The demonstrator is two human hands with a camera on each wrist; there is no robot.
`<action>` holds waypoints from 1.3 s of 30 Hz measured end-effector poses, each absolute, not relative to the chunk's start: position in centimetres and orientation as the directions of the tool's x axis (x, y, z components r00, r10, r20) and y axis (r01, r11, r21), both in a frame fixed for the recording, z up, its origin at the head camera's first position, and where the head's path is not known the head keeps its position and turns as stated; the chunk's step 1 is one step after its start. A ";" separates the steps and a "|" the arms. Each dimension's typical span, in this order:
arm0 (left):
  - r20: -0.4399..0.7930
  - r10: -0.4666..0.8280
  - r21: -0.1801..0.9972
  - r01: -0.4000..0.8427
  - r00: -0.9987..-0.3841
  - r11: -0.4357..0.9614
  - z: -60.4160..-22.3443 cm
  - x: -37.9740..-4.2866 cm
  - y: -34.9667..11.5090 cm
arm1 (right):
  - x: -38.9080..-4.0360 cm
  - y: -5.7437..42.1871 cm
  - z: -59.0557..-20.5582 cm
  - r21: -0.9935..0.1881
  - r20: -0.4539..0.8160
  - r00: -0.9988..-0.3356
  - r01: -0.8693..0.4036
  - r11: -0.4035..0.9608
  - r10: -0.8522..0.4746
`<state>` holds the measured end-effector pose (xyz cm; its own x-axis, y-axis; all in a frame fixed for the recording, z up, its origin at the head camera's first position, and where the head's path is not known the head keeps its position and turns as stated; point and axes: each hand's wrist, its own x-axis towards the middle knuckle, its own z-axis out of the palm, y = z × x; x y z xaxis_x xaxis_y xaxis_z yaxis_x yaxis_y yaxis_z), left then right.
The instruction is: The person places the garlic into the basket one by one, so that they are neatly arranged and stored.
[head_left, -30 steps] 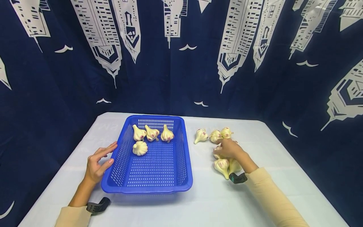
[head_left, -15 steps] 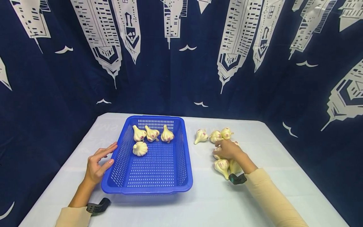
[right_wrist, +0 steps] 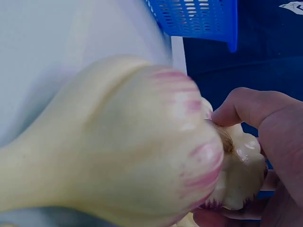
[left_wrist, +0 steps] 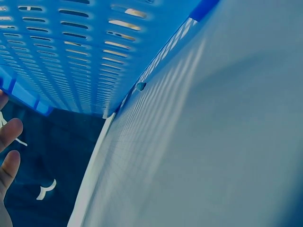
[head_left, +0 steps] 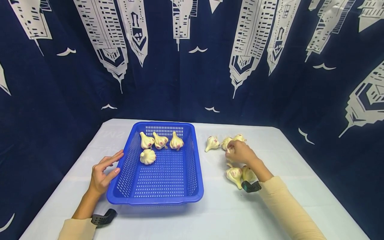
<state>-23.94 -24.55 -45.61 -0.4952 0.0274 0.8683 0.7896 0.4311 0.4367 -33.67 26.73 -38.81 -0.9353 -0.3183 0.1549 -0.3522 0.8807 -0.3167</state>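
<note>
My right hand [head_left: 242, 152] pinches a garlic bulb [right_wrist: 239, 172] between thumb and fingers, over the right side of the table. Much of that bulb is covered by the hand in the head view. Nearer the wrist lie two more bulbs, one a garlic bulb with a pink-streaked base [head_left: 234, 175], the other partly behind the wrist. A large garlic bulb [right_wrist: 128, 142] fills the front of the right wrist view. On the left, my left hand [head_left: 102, 175] rests its extended fingertips against the rim of a blue plastic basket [head_left: 199, 166]. Several garlic bulbs [head_left: 147, 156] sit in the basket's far left part.
Beyond the right hand lie three garlic bulbs, including one at the left [head_left: 212, 143] nearest the basket. A white cloth covers the table [head_left: 216, 213]. A dark blue curtain [head_left: 180, 86] with white building prints hangs behind the table's far edge.
My right hand has risen slightly and shifted away from the two near bulbs, carrying the pinched garlic bulb, so more of those two shows. The left hand and basket stay put.
</note>
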 end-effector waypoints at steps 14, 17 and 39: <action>0.831 0.059 0.475 0.760 -0.554 0.445 -45.3 -23.4 -24.7 | -33.6 24.7 -38.3 -0.367 0.368 -0.875 -0.448 0.815 -0.315; 0.824 0.067 0.476 0.752 -0.563 0.456 -45.3 -23.4 -24.8 | -33.6 24.2 -38.1 -0.384 0.399 -0.862 -0.468 0.796 -0.314; 0.820 0.072 0.474 0.745 -0.568 0.469 -45.2 -23.4 -24.8 | -34.2 20.7 -35.7 -0.405 0.526 -0.791 -0.555 0.727 -0.311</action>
